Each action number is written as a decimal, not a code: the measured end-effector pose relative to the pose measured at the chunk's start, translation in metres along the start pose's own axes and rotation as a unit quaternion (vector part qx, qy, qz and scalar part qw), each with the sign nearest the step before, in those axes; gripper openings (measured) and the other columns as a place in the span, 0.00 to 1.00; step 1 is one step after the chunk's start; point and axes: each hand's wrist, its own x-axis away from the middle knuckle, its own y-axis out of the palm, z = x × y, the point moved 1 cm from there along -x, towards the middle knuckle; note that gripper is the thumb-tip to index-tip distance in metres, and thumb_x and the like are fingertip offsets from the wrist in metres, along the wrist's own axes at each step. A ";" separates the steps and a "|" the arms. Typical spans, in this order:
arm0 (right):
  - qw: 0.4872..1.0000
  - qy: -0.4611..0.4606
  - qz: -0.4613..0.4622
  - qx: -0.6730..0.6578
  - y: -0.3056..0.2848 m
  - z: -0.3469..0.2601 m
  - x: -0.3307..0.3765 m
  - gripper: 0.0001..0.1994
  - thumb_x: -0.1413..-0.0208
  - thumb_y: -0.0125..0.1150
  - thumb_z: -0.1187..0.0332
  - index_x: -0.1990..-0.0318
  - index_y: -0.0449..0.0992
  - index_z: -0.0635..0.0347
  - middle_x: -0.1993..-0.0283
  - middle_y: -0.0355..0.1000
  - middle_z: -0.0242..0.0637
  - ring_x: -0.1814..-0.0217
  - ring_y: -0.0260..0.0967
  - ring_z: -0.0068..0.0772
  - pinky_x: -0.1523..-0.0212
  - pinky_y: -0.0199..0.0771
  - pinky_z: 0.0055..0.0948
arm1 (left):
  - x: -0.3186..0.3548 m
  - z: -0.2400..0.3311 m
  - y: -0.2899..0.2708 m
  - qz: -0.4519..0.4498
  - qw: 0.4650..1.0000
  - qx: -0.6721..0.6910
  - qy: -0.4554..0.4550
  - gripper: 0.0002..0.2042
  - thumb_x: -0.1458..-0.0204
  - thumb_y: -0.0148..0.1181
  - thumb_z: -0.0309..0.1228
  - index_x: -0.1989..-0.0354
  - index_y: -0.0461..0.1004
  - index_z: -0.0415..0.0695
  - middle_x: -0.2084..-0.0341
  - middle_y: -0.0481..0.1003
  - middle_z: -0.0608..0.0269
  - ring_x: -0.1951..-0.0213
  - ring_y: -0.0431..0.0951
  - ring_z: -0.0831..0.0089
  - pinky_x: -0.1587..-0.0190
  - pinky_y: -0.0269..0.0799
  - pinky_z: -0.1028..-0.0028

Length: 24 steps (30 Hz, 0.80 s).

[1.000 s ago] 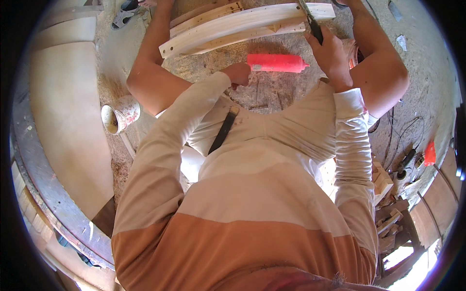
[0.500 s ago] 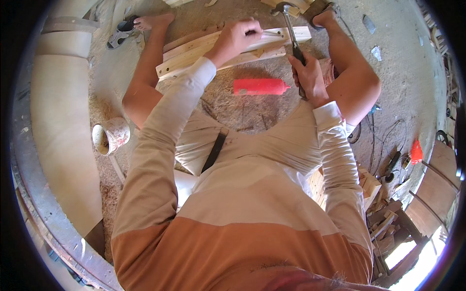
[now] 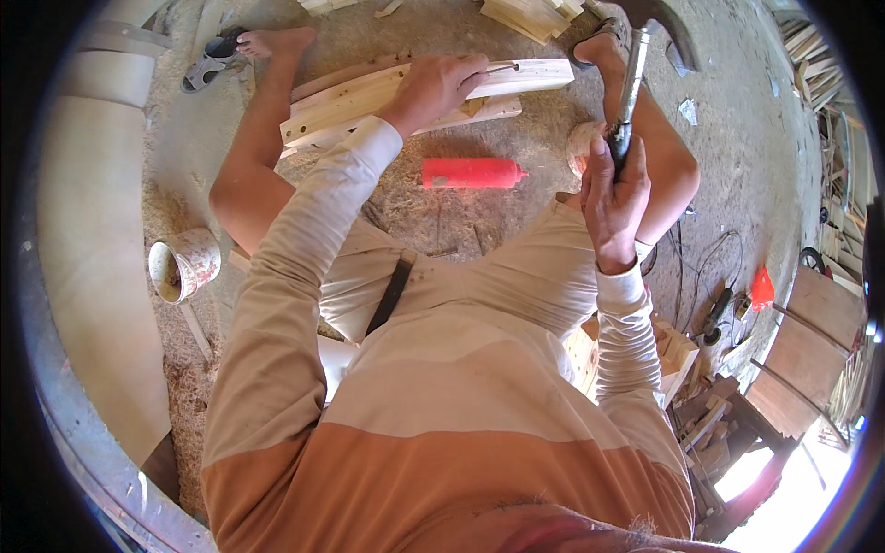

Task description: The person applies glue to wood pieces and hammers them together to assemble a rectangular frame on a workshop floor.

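A pale wooden beam (image 3: pixel 343 103) with small dark holes lies across the floor between my feet. My left hand (image 3: pixel 433 90) is over its middle, closed around a thin metal rod (image 3: pixel 501 67) whose far end meets the beam at a hole near the right end. My right hand (image 3: pixel 612 198) grips the dark handle of a claw hammer (image 3: pixel 634 78), raised to the right of the beam with its head up. The hammer's head is partly cut off by the dark rim of the picture. A red squeeze bottle (image 3: pixel 472 172) lies on its side nearer me.
A second length of wood (image 3: pixel 493 111) lies along the beam's near side. A stained white bucket (image 3: pixel 189 263) is tipped at the left, beside a large curved pale sheet (image 3: pixel 97 230). Wood blocks (image 3: pixel 525 17) sit at the far side, and cables (image 3: pixel 728 249) run over the floor at right.
My right hand has lifted the hammer up toward me, its head now larger and further right. My left hand stays on the beam with the rod, while the whole view has shifted slightly.
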 end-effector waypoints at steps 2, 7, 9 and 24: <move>1.000 -0.007 0.006 0.025 0.002 -0.005 0.004 0.10 0.36 0.60 0.66 0.58 0.69 0.64 0.80 0.63 0.35 0.81 0.60 0.25 0.79 0.64 0.29 | 0.000 0.001 -0.001 0.000 1.000 -0.012 0.003 0.08 0.41 0.60 0.36 0.65 0.72 0.45 0.79 0.74 0.53 0.77 0.76 0.52 0.73 0.70 0.60; 0.969 -0.035 -0.076 0.232 0.013 0.042 0.011 0.12 0.38 0.61 0.66 0.60 0.69 0.67 0.72 0.73 0.54 0.72 0.75 0.49 0.73 0.70 0.41 | -0.005 0.007 -0.004 -0.016 1.000 0.025 0.003 0.08 0.41 0.59 0.36 0.66 0.72 0.44 0.79 0.74 0.53 0.76 0.76 0.51 0.73 0.69 0.58; 0.961 -0.046 -0.092 0.256 0.010 0.050 0.006 0.12 0.38 0.61 0.66 0.61 0.70 0.67 0.70 0.74 0.55 0.70 0.75 0.52 0.71 0.71 0.41 | -0.001 0.001 -0.002 0.028 0.999 0.035 0.028 0.08 0.41 0.59 0.35 0.66 0.72 0.44 0.79 0.74 0.52 0.75 0.75 0.51 0.72 0.69 0.58; 0.972 -0.172 -0.002 0.158 -0.042 -0.026 -0.008 0.12 0.42 0.62 0.67 0.55 0.75 0.65 0.61 0.75 0.52 0.58 0.73 0.50 0.55 0.72 0.41 | 0.012 -0.003 0.002 -0.005 1.000 -0.013 -0.008 0.10 0.39 0.56 0.39 0.65 0.72 0.47 0.75 0.76 0.53 0.72 0.77 0.51 0.70 0.70 0.58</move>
